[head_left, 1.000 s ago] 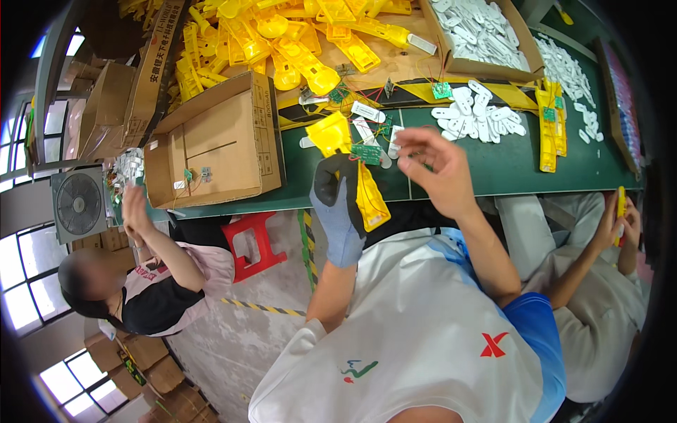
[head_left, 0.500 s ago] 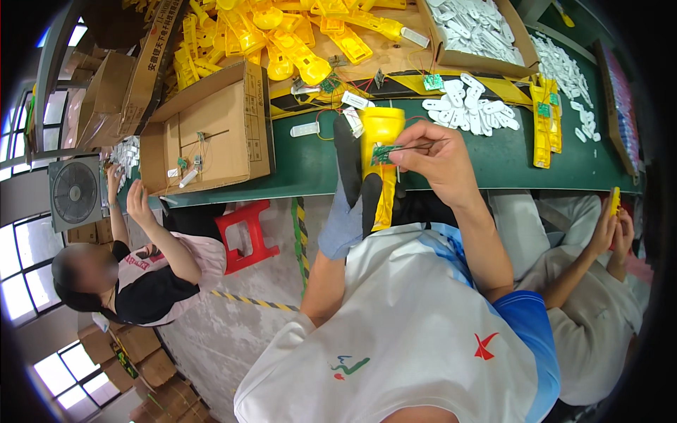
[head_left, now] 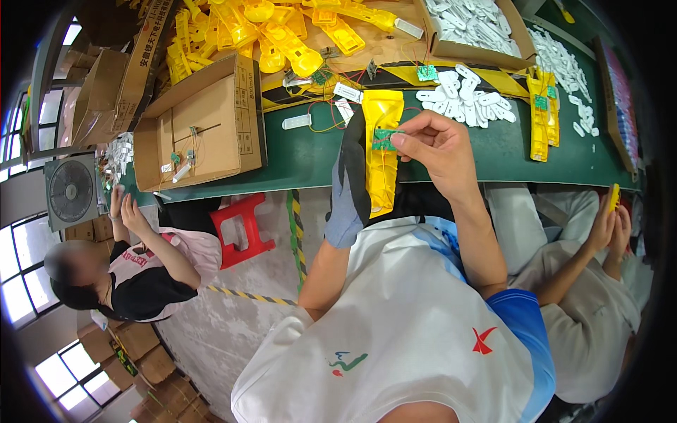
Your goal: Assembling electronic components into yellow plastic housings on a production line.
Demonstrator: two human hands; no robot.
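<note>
My left hand (head_left: 350, 173), in a grey and black glove, is closed around the side of a long yellow plastic shell (head_left: 381, 180). It holds the shell upright in front of my chest, at the table's near edge, with the hollow inner side showing. Between the bare thumb and fingers of my right hand (head_left: 443, 151) is a small green circuit board (head_left: 383, 139). The board lies across the middle of the shell, apparently touching it, and a thin reddish wire runs near it. My fingertips partly cover the board's right end.
Behind my hands, white rectangular modules (head_left: 348, 92) with wires lie on the green table (head_left: 296, 151). White plastic pieces (head_left: 465, 99) are heaped to the right, beside two yellow shells (head_left: 539, 123). A cardboard box (head_left: 250, 113) stands left. Co-workers sit on both sides.
The shell has turned in my left hand, showing more of its hollow side. My right hand has shifted slightly, still pinching the circuit board. The whole view has tilted a little.
</note>
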